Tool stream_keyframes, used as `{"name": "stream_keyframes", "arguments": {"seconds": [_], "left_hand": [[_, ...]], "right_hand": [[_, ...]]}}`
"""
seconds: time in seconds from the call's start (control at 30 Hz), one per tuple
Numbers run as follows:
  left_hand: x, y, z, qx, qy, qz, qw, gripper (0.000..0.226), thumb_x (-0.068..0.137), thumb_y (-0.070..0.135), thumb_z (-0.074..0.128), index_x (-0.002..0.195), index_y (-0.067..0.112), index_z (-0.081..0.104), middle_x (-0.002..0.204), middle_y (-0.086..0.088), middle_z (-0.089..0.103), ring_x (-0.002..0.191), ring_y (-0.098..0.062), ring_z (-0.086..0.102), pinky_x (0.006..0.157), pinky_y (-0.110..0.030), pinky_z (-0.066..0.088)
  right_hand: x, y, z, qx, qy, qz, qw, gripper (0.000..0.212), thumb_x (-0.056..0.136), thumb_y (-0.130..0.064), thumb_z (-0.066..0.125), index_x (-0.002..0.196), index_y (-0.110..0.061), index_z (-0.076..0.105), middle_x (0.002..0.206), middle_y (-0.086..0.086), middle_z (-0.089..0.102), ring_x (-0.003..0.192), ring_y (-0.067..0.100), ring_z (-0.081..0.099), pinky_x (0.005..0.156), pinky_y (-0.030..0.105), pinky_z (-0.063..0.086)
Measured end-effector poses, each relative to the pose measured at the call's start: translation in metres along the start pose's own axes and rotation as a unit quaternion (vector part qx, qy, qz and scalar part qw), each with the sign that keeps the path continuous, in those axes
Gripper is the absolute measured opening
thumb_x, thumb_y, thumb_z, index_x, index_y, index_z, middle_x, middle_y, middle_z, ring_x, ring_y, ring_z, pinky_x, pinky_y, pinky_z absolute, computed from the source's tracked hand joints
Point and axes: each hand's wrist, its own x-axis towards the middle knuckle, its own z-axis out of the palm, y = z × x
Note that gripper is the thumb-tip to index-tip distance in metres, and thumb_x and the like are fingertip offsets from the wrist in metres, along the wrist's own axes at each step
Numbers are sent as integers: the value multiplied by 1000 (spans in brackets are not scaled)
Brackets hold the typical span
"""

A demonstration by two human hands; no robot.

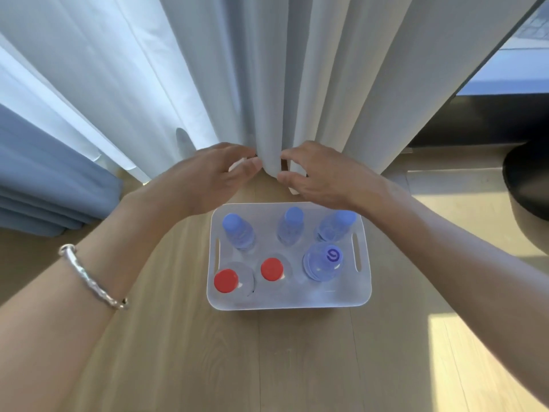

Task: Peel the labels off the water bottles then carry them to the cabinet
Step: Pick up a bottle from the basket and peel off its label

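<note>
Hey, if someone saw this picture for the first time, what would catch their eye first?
Probably the two red caps at the near left of the white bin, standing out among four blue-capped bottles. Next, the left hand and right hand, which meet just beyond the bin's far edge, at the pale curtain.

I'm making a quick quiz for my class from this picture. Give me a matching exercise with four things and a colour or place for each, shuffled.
1 bracelet
2 basket
3 back-row bottle caps
4 white curtain

A blue
B on the left forearm
C hanging behind the basket
D on the wooden floor

Pairs: 1-B, 2-D, 3-A, 4-C
</note>
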Motion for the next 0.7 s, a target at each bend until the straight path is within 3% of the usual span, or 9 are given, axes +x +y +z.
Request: {"name": "stream_keyframes", "arguments": {"seconds": [0.2, 0.3, 0.37, 0.43, 0.5, 0.57, 0.7], "left_hand": [[-10, -5, 7, 20, -69, -24, 997, 50, 93, 61, 32, 135, 39, 48, 139, 14, 46, 129, -13, 42, 98, -28, 32], [-9, -6, 11, 74, -78, -26, 994, 38, 94, 55, 39, 106, 28, 64, 110, 7, 55, 102, -15, 53, 84, -30, 40], [-9, -9, 10, 120, -71, -26, 990, 40, 93, 54, 42, 81, 20, 60, 86, 1, 57, 78, -11, 53, 63, -28, 36], [-10, -12, 7, 127, -119, -64, 983, 39, 91, 55, 46, 74, 22, 59, 72, 3, 63, 60, -5, 58, 52, -25, 37], [-14, -14, 8, 112, -228, -132, 958, 35, 87, 56, 53, 82, 23, 62, 74, 6, 68, 53, -3, 64, 46, -20, 44], [-21, -13, 17, 137, -336, -189, 913, 44, 79, 61, 61, 101, 23, 62, 88, 4, 68, 65, -9, 69, 47, -20, 49], [-35, -5, 48, 201, -433, -219, 851, 102, 61, 65, 76, 146, 27, 34, 116, -1, 61, 88, -21, 70, 75, -35, 57]], "right_hand": [[-11, 1, 8, 10, -14, 4, 1000, 51, 97, -49, 40, 142, -25, 39, 142, 1, 41, 113, 16, 48, 85, 27, 31], [-13, -3, 15, -3, -32, -9, 999, 49, 98, -47, 42, 140, -22, 43, 141, 3, 45, 124, 20, 45, 92, 28, 32], [-15, -7, 17, -9, -44, -16, 999, 46, 97, -46, 43, 136, -22, 48, 138, 1, 51, 123, 20, 48, 93, 29, 35], [-17, -11, 18, -1, -51, -18, 999, 44, 96, -46, 45, 134, -24, 51, 133, -1, 56, 118, 18, 52, 91, 29, 40], [-18, -16, 19, 13, -56, -23, 998, 43, 96, -45, 46, 133, -24, 53, 128, -3, 60, 114, 16, 55, 87, 27, 40], [-19, -20, 21, 18, -67, -33, 997, 40, 96, -44, 47, 130, -25, 55, 125, -4, 61, 111, 15, 56, 84, 25, 39], [-20, -25, 28, 10, -103, -43, 994, 41, 96, -46, 45, 131, -25, 54, 126, -5, 61, 112, 15, 55, 81, 24, 36]]}}
